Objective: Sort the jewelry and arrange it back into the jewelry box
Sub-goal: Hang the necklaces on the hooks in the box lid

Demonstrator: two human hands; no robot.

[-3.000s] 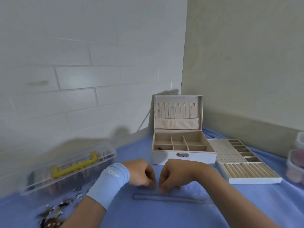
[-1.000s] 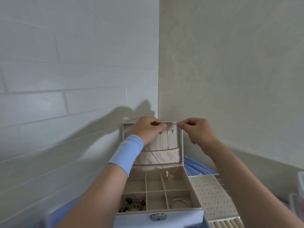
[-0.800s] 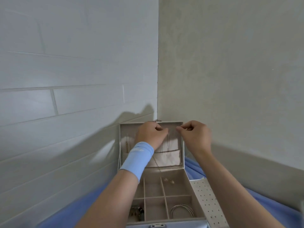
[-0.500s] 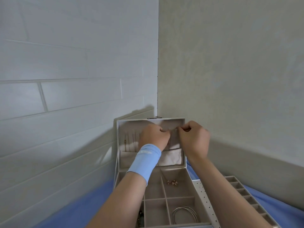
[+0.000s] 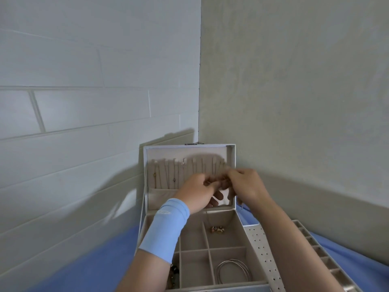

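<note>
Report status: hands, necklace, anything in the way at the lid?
Left hand and right hand pinch the necklace at the open lid. Pendant end down in a back compartment. Other chains hang close alongside.

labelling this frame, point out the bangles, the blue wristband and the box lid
bangles (image 5: 246, 273), head view, right side of wire loops
blue wristband (image 5: 166, 228), head view, middle of fabric
box lid (image 5: 189, 153), head view, upper inner lining
</note>
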